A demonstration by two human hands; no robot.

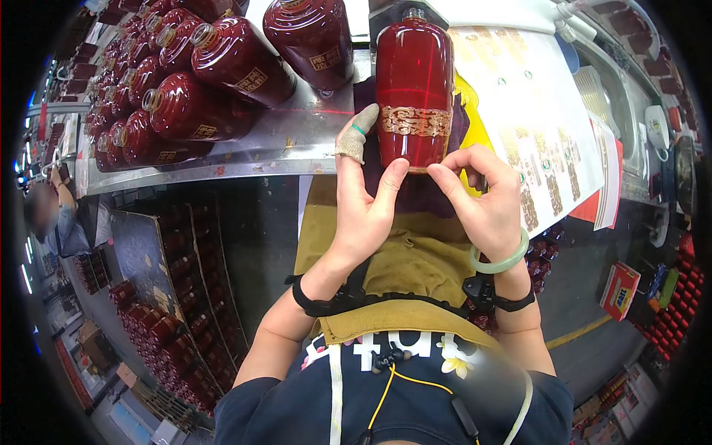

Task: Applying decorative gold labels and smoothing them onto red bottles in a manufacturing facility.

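A dark red glass bottle (415,70) lies in front of me, its neck pointing away and its base toward me. An ornate gold decal band (417,122) crosses its lower part. My left hand (365,196) grips the bottle's lower left, thumb at the base, index finger along the side. Cloth covers that index finger. My right hand (486,196) is closed in a pinch at the base's right corner, its fingertips partly hidden. Under the bottle is a dark purple cloth (366,95). To the right lies a white decal sheet (545,111) printed with gold patterns.
Many red bottles (200,111) crowd the metal table (297,148) on the left. Yellow material (475,119) shows beside the cloth. Racks of bottles (189,274) stand below at left. Another person (63,211) is at the far left.
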